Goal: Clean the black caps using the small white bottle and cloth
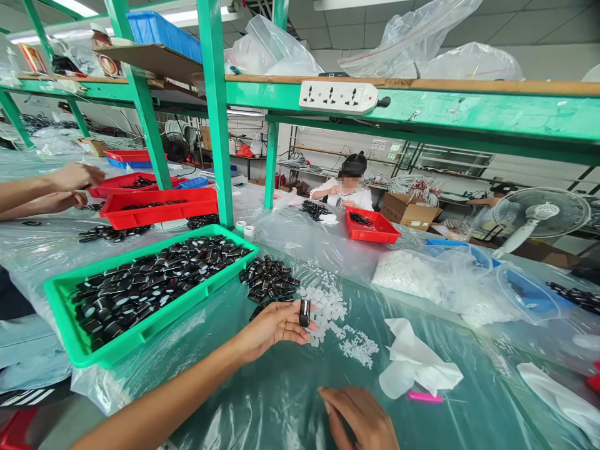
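Observation:
My left hand [272, 328] is closed on a small shiny black cylindrical part [304, 314], pinched upright between thumb and fingers above the table. Just behind it lies a pile of small white translucent pieces [328, 303]. A heap of similar black parts [268, 278] spreads to the left of that pile. Many more fill a long green tray [162, 315]. Low in the view, my right hand [360, 419] hovers at or over the plastic-covered table, thumb apart from the bent fingers, with nothing seen in it. Its lower part is cut off.
White cloths [417, 359] and a pink-handled tool [424, 397] lie at right. Bags of white pieces [417, 275] stand behind. Green shelf posts [216, 125] rise beyond the tray. Red trays [157, 206] and a co-worker's hands [70, 187] are at left; another person [349, 187] sits opposite.

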Motion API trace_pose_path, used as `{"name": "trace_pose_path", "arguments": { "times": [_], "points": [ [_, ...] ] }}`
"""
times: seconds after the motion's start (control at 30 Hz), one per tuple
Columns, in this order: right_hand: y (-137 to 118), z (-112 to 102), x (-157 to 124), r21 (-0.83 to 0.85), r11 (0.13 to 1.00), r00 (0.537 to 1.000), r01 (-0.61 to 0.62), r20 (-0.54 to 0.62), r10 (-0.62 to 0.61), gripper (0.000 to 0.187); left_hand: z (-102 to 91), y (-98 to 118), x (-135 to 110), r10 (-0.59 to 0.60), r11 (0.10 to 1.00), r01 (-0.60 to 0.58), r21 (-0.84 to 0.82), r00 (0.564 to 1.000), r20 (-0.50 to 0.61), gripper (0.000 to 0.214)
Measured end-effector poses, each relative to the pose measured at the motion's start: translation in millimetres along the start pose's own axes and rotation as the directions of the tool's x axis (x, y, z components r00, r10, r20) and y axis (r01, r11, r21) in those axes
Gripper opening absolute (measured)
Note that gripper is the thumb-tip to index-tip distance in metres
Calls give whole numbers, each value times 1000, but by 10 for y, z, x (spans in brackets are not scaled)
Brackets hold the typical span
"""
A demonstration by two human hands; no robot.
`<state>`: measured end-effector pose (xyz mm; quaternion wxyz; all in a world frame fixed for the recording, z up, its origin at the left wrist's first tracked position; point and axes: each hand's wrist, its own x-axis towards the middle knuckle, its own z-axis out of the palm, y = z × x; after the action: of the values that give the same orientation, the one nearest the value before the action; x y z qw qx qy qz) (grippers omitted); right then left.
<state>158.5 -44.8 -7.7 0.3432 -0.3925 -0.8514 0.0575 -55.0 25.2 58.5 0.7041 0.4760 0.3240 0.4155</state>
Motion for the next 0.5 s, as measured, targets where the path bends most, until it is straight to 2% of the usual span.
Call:
{"name": "trace_pose_path", "arguments": {
  "times": [0.17, 0.27, 0.33, 0.4, 0.5],
  "points": [
    [98, -211, 25, -71, 997, 998, 16, -51, -20, 22, 68, 23, -30, -12, 997, 14, -71, 999, 32, 36],
    [162, -348, 11, -100, 995, 986, -6, -164, -11, 25, 80, 12, -42, -28, 997, 30, -72, 999, 36, 35],
    [168, -454, 8, -118, 989, 962, -84, -270, 49, 23, 80, 3, -44, -35, 998, 38, -58, 998, 46, 35],
    [155, -579, 20, -95, 962, 908, -255, -365, 205, 20, 78, -8, -40, -41, 998, 44, -42, 998, 54, 35],
    [189, -769, 44, 39, 823, 751, -567, -387, 535, 39, 85, -31, -26, -41, 999, 41, -10, 998, 53, 35]
  ]
}}
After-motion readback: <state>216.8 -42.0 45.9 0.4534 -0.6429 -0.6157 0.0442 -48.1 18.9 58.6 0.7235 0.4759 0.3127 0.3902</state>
